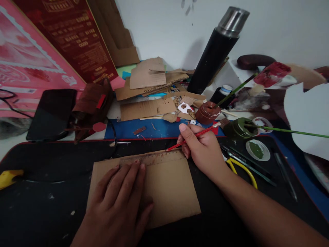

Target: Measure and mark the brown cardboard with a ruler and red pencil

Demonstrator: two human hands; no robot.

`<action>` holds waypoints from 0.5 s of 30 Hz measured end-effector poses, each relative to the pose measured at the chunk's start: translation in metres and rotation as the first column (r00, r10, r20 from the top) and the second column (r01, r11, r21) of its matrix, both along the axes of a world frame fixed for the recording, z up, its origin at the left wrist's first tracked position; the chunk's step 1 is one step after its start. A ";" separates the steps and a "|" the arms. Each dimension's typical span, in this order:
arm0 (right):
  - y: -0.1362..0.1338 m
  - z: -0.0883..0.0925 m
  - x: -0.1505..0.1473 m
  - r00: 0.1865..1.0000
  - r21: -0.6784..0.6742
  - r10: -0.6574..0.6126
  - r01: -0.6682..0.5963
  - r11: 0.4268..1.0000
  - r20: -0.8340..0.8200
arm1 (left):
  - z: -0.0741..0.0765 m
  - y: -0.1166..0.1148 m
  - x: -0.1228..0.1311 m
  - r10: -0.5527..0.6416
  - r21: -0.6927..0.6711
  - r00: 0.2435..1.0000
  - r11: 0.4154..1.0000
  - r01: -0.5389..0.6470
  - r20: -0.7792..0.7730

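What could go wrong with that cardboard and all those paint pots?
The clear ruler might slide: the left hand has its fingertips on it only toward one end, so a line along it could go crooked.

The green jar could tip if something bumps the long green stick poking out sideways.

The right hand, holding a red paintbrush, is close to the brown jar, so it might knock it.
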State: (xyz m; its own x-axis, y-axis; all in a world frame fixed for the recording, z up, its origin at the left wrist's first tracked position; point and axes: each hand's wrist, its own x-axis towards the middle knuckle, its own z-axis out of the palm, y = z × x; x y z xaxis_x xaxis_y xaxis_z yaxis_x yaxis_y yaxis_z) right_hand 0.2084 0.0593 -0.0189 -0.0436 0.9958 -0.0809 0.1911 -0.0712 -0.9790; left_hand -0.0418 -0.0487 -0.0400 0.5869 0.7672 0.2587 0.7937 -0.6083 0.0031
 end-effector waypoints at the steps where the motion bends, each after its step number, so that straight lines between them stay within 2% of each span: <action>1: 0.000 0.000 0.000 1.000 0.002 0.000 0.000 1.000 0.003 | 0.000 0.000 0.000 0.001 0.005 1.000 1.000 -0.001 -0.003; 15: 0.000 0.001 0.000 1.000 -0.010 0.006 -0.006 1.000 0.002 | 0.000 0.002 0.001 -0.010 0.037 1.000 0.999 0.011 -0.019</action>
